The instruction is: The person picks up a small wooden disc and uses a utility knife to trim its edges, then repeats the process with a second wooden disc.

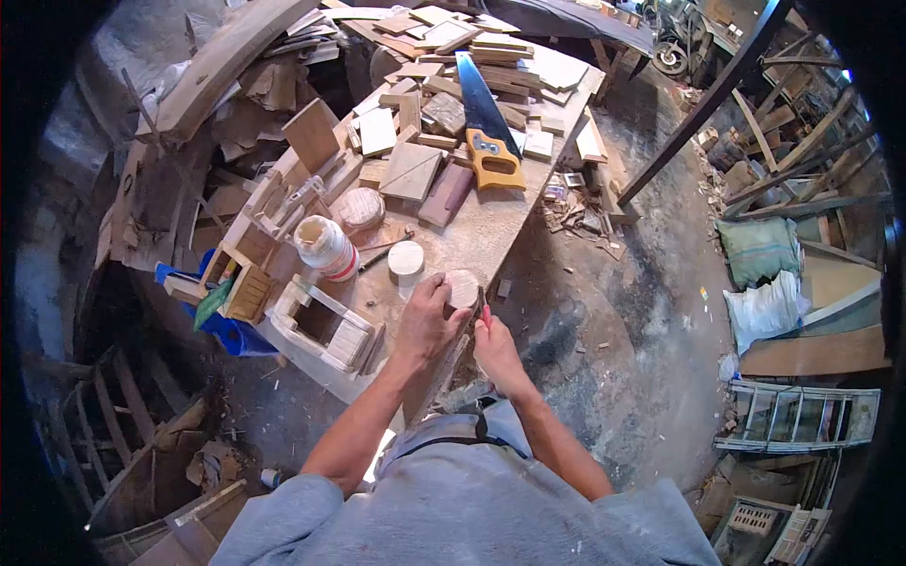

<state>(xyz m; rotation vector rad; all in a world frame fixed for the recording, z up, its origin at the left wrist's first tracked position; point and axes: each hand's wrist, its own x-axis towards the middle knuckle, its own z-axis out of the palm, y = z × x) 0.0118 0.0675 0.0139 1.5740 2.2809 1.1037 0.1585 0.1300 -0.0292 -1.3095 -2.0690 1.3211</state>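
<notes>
Near the bench's right edge, my left hand [427, 323] has its fingers closed on a round wooden disc [461, 289]. My right hand [496, 351] is wrapped round the red handle of a tool [487, 312], whose dark end touches the disc's right side. Just left of the disc lies a second, paler round piece [406, 258]. Behind that are a small hammer-like tool [387, 249] and an open white jar [326, 247] with a brownish rim. An open wooden frame [326, 324] rests at the bench's near left corner.
A handsaw [486, 123] with a yellow handle leans on a heap of wood offcuts [444, 57] at the back of the bench [491, 231]. A dark metal post [698, 104] slants at the right. Sacks [760, 250] and wood scraps lie on the floor beyond.
</notes>
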